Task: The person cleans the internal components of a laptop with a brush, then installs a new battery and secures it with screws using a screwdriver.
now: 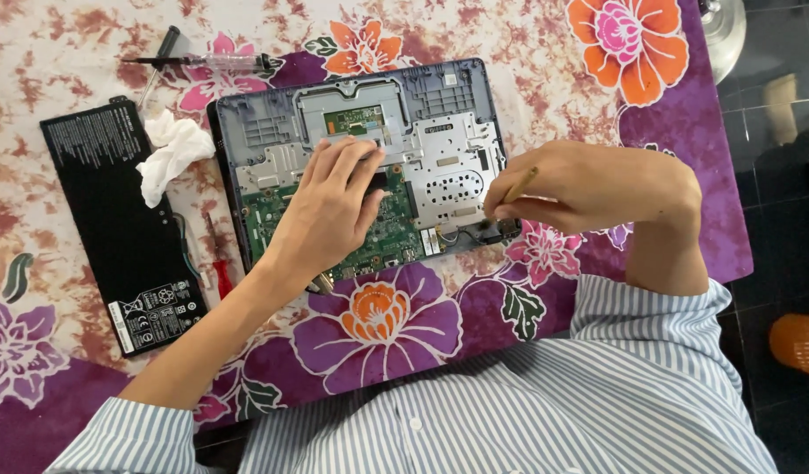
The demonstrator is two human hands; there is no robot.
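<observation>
Floral cloth (597,53), opened laptop (360,158) — left hand (334,211) flat, right hand (589,189) pinching brush (520,184)

The opened laptop (360,140) shows a blue-grey shell, silver metal plates and a green circuit board (382,233). The battery (123,228) beside it is black, the crumpled tissue (172,151) white. The tabletop cloth (527,53) is cream mottled with rust, with purple areas and orange-pink flowers. The shirt sleeve (650,325) is blue-and-white striped.

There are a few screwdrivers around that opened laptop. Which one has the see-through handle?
The clear-handled screwdriver lies on the cloth above the laptop's top left corner, pointing sideways. The red-handled screwdriver lies by the black battery; the right hand holds a yellowish-handled tool.
</observation>
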